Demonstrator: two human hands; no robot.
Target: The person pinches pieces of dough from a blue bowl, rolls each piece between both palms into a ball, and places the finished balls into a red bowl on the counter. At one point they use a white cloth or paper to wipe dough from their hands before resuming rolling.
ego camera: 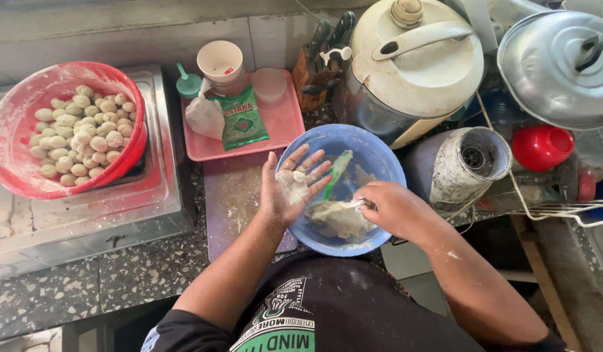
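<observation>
A blue bowl (379, 156) sits on the counter edge with a lump of pale grey dough (337, 220) inside and a green utensil (336, 171) leaning in it. My left hand (291, 189) is held palm up over the bowl's left rim, fingers spread, coated in flour and dough bits. My right hand (396, 208) reaches into the bowl from the right, closed on a spoon (355, 205) that digs into the dough. A red basin (122, 81) at the left holds several small floured dough balls (80, 133).
A pink tray (285, 127) behind the bowl carries a green packet, a white bag and cups. A purple board (229, 195) lies under my left forearm. A large lidded pot (412, 62), a knife block, a metal lid (562, 62) and a red cup (541, 146) crowd the right.
</observation>
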